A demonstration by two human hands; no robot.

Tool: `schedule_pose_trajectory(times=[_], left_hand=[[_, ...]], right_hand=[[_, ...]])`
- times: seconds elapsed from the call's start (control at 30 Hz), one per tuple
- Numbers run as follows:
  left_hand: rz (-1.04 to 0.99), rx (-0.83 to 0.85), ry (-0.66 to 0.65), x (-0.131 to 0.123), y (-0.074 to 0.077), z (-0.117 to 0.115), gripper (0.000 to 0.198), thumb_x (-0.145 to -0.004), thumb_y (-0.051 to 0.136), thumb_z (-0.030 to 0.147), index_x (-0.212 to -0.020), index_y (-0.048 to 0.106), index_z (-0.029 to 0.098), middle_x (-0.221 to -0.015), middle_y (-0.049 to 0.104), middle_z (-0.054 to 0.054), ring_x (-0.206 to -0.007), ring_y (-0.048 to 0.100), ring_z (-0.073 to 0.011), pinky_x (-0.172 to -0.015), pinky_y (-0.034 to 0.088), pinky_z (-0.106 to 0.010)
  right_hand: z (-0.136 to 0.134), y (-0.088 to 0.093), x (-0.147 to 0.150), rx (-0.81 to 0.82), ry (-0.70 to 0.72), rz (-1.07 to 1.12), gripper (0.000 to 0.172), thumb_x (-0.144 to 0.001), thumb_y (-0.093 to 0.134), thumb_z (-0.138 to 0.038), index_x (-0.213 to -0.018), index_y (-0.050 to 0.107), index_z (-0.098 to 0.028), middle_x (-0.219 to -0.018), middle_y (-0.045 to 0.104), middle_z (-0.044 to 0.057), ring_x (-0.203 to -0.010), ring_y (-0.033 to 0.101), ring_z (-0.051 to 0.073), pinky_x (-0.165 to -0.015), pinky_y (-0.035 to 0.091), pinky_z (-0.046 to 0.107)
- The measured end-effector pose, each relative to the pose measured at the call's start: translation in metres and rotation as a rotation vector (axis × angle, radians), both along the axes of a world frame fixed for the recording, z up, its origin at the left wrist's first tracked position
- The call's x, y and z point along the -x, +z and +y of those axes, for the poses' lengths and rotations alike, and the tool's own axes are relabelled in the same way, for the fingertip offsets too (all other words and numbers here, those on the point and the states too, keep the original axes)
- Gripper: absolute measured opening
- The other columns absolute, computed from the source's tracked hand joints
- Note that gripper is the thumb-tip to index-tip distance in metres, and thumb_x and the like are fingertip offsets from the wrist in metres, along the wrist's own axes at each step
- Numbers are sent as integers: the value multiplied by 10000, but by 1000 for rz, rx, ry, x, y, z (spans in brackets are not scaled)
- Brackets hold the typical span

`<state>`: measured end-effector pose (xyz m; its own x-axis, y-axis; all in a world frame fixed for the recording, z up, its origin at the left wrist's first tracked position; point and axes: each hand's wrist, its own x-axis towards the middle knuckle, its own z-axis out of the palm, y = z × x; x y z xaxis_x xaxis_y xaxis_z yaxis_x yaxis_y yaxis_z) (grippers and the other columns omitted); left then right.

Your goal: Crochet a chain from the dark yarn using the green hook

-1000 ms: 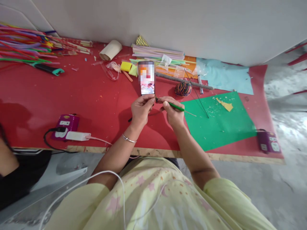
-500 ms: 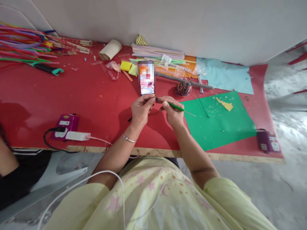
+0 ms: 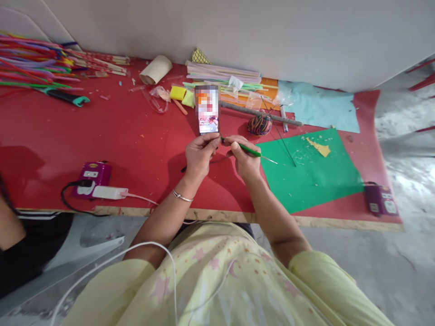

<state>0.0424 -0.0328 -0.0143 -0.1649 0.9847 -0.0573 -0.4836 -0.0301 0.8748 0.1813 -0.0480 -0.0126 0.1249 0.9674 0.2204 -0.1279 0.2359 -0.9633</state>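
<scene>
Over the red worktop, midway between its front and back edges, a small dark piece is pinched by the left hand; a green-handled tool is clamped in the right hand.

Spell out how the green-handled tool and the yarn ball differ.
The green-handled tool is long and slim; the yarn ball is round. The tool is held in the right hand; the ball rests on the table, untouched. The tool's handle is plain green; the ball mixes several colours. Both are near the green sheet.
</scene>
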Motion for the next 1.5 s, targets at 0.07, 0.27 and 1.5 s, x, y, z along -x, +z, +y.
schedule_pose_trajectory(times=[0.07, 0.27, 1.5], left_hand=[[11, 8, -4, 0, 0, 0, 290, -668, 942, 365, -882, 822, 210, -561, 615, 34, -461, 465, -49, -404, 306, -173], [-8, -3, -1, 0, 0, -1, 294, -655, 952, 378, -867, 827, 217, -552, 607, 36, -464, 465, -49, -403, 306, -168], [-10, 5, -103, 0, 5, -2, 300, -655, 946, 384, -867, 823, 210, -592, 627, 31, -459, 459, -42, -411, 322, -175]], right_hand=[[0, 0, 0, 1, -4, -2, 170, -844, 813, -469, -937, 855, -333, -1033, 792, 34, -1042, 731, 233, -662, 619, 312], [2, -2, -2, -45, 24, 2, 116, -862, 809, -428, -940, 858, -357, -1034, 795, 27, -1026, 733, 223, -681, 608, 316], [5, -6, -2, 233, 102, 257, 282, -774, 857, -525, -903, 807, -280, -932, 758, -5, -861, 700, 130, -587, 540, 196]])
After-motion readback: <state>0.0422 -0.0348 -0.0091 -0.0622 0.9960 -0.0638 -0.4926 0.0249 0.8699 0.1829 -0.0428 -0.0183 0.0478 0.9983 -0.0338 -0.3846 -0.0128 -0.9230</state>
